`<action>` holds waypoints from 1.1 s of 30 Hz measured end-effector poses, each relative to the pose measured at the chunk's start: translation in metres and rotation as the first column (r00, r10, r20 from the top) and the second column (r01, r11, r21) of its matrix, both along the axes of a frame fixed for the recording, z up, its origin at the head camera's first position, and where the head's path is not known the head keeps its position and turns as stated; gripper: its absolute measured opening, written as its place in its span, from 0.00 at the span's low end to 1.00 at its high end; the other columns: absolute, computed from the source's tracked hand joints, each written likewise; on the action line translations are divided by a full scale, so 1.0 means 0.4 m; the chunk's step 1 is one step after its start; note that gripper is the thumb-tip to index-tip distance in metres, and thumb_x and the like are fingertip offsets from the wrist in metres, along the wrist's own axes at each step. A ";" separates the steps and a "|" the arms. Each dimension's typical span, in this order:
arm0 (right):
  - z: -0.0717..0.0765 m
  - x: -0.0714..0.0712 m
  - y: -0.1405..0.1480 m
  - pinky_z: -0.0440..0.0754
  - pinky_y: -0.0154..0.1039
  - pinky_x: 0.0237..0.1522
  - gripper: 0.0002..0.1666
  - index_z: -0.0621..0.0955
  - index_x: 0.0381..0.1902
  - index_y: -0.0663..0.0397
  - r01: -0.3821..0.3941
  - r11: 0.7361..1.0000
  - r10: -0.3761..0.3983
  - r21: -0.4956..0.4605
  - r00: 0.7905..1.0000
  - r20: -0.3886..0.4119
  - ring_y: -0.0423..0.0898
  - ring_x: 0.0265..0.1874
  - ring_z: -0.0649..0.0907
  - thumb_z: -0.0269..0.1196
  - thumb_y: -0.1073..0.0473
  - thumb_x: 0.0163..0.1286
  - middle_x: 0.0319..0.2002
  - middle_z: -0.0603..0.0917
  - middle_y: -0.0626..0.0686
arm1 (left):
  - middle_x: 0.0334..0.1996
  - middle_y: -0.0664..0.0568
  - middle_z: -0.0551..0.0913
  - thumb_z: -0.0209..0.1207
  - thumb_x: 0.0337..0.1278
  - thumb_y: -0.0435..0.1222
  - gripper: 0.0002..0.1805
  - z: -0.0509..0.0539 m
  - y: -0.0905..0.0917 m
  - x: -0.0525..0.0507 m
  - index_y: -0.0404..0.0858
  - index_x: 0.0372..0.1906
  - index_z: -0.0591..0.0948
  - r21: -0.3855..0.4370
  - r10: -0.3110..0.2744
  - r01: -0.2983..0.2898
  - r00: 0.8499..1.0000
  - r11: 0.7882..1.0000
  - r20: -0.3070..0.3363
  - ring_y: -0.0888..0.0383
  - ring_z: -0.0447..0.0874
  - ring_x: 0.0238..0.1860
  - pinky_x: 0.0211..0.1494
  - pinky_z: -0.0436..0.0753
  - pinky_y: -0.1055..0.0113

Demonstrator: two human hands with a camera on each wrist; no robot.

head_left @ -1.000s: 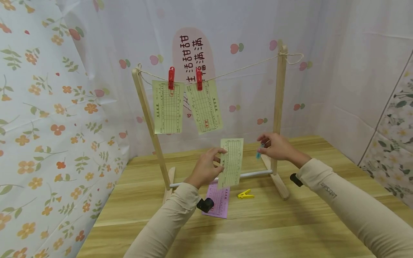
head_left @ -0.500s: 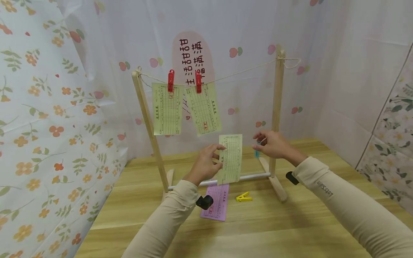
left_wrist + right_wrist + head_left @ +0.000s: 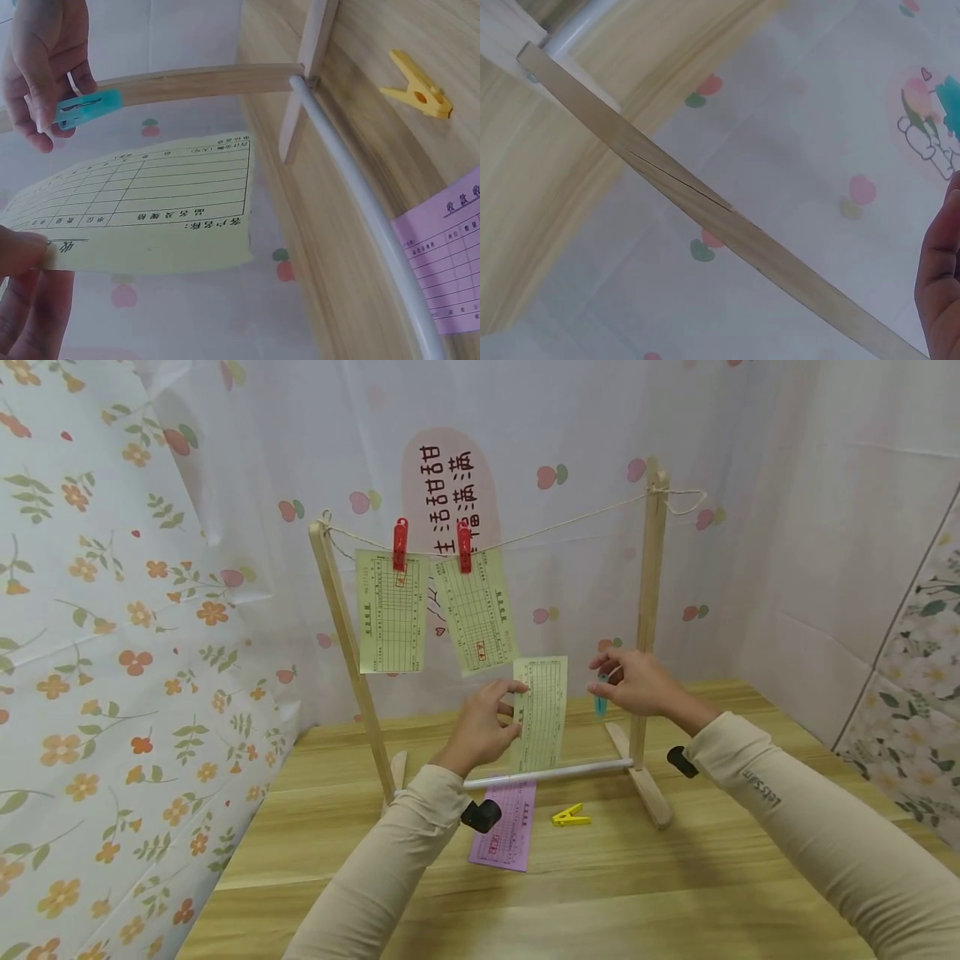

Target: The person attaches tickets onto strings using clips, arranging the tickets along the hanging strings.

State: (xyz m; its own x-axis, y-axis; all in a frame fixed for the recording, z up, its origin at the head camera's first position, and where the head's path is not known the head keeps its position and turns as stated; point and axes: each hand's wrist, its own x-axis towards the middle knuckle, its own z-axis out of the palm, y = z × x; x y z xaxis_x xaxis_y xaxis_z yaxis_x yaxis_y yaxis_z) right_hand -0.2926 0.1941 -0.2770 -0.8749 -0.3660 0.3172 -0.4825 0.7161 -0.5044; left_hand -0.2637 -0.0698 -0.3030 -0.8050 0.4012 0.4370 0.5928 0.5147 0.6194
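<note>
My left hand (image 3: 483,727) pinches the left edge of a pale yellow-green receipt slip (image 3: 542,714), upright above the table and below the string. In the left wrist view the slip (image 3: 150,206) bends slightly between thumb and fingers. To its right, my right hand (image 3: 633,683) holds a teal clothespin (image 3: 601,697) by one end, apart from the slip. Two more yellow-green slips hang from the string (image 3: 577,518), the left slip (image 3: 392,618) straight and the right slip (image 3: 480,618) tilted. A red clothespin (image 3: 401,545) and another red clothespin (image 3: 464,547) grip their tops.
The string spans a left wooden post (image 3: 348,652) and a right wooden post (image 3: 648,610), joined low down by a white rod (image 3: 585,769). On the table lie a yellow clothespin (image 3: 572,815) and a purple receipt slip (image 3: 506,835). A patterned cloth (image 3: 570,593) hangs behind.
Both hands have risen a little, carrying the receipt slip and the teal clothespin upward. The hanging slips and the things on the table stay in place.
</note>
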 end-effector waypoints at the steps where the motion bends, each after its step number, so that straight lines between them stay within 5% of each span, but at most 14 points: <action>1: 0.003 0.000 -0.001 0.81 0.54 0.44 0.19 0.77 0.51 0.66 -0.002 1.000 0.002 0.003 1.000 -0.005 0.58 0.42 0.84 0.63 0.59 0.68 0.46 0.81 0.66 | 0.55 0.42 0.75 0.63 0.47 0.18 0.28 0.002 0.001 -0.001 0.34 0.56 0.76 -0.002 0.003 -0.003 1.000 1.000 -0.003 0.50 0.83 0.43 0.38 0.83 0.72; 33: 0.106 0.006 -0.016 0.80 0.56 0.45 0.20 0.76 0.51 0.68 0.015 1.000 -0.017 -0.026 0.997 -0.077 0.60 0.44 0.83 0.63 0.57 0.69 0.46 0.82 0.68 | 0.54 0.45 0.78 0.64 0.50 0.21 0.27 0.060 0.029 -0.024 0.37 0.58 0.77 0.029 0.052 -0.050 0.996 0.998 -0.079 0.53 0.83 0.42 0.37 0.83 0.70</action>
State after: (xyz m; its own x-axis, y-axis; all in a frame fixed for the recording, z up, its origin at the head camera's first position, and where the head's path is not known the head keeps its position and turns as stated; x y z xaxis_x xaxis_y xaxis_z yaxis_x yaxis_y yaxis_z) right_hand -0.2904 0.1877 -0.2345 -0.8533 -0.3430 0.3927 -0.5089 0.7116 -0.4844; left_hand -0.2734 -0.0580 -0.2790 -0.7867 0.3471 0.5106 0.6138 0.5292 0.5859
